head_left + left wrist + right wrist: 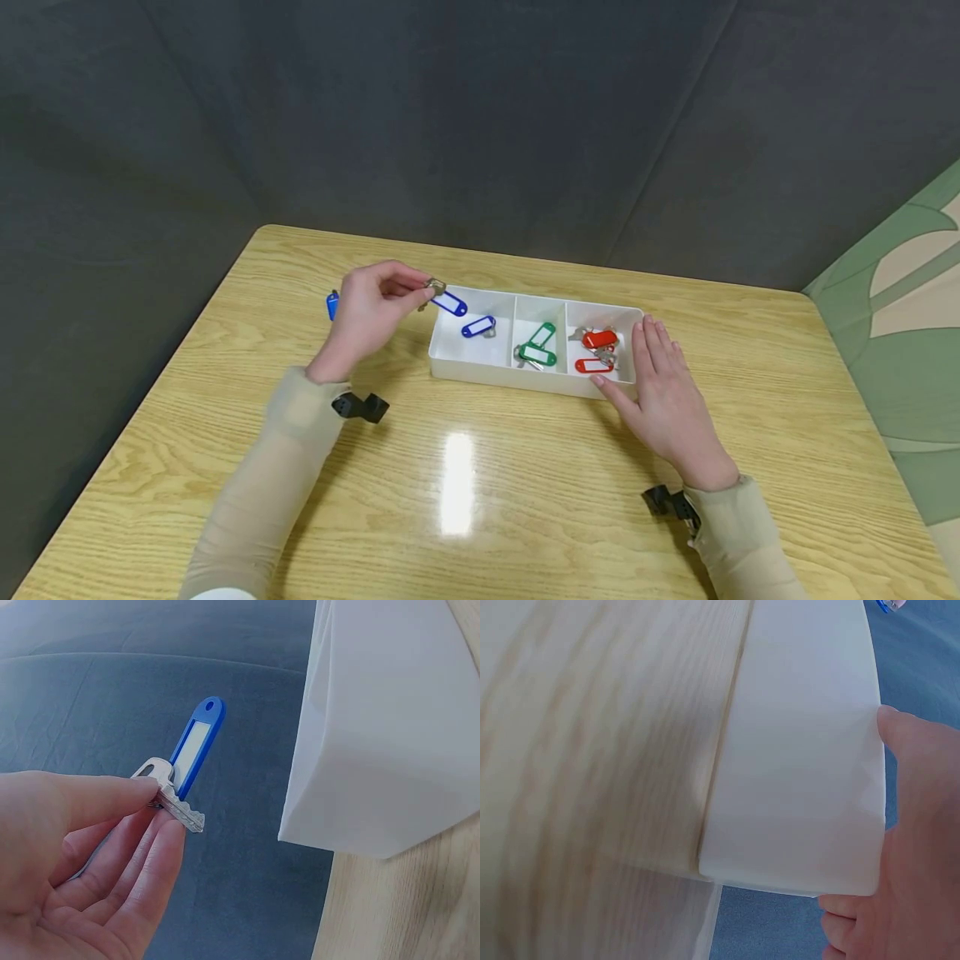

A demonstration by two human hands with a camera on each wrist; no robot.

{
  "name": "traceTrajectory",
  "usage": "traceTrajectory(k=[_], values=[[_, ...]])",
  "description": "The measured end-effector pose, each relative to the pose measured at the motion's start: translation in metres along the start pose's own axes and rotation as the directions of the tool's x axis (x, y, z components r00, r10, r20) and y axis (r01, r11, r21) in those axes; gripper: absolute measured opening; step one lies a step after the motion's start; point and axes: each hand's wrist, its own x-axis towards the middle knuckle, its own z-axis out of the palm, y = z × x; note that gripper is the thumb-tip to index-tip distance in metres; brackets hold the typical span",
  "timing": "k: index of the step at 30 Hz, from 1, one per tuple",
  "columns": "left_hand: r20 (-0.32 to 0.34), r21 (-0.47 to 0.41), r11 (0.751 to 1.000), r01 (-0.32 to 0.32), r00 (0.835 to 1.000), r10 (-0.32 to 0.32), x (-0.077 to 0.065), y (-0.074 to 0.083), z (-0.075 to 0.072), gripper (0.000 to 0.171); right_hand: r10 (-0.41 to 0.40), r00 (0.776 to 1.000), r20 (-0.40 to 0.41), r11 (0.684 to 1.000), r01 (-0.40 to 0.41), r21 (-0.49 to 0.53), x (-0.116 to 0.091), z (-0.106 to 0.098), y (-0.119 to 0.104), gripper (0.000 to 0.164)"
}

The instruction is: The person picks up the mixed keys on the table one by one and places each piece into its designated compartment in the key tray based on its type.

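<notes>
Between thumb and fingertips, my left hand pinches a silver key with a blue key tag attached. The key and tag hang over the left end of a white divided tray. My right hand rests against the tray's right end, fingers straight and thumb at the front rim. In the left compartment lies another blue key tag with a key. Green key tags with keys occupy the middle one. Red key tags and keys lie in the right compartment.
Beyond my left wrist, one more blue tag lies on the wooden table, partly hidden by the hand. A dark cloth partition stands behind the table's far edge. A green and beige patterned surface is at the right.
</notes>
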Motion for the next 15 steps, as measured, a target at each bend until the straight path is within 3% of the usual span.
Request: traceTrajectory(k=[15], values=[[0.039,0.018,1.0,-0.024,0.999,0.023,0.002,0.0,0.011,0.011,0.013,1.0,0.01,1.0,-0.013,0.0,0.0,0.001,0.001,0.095]])
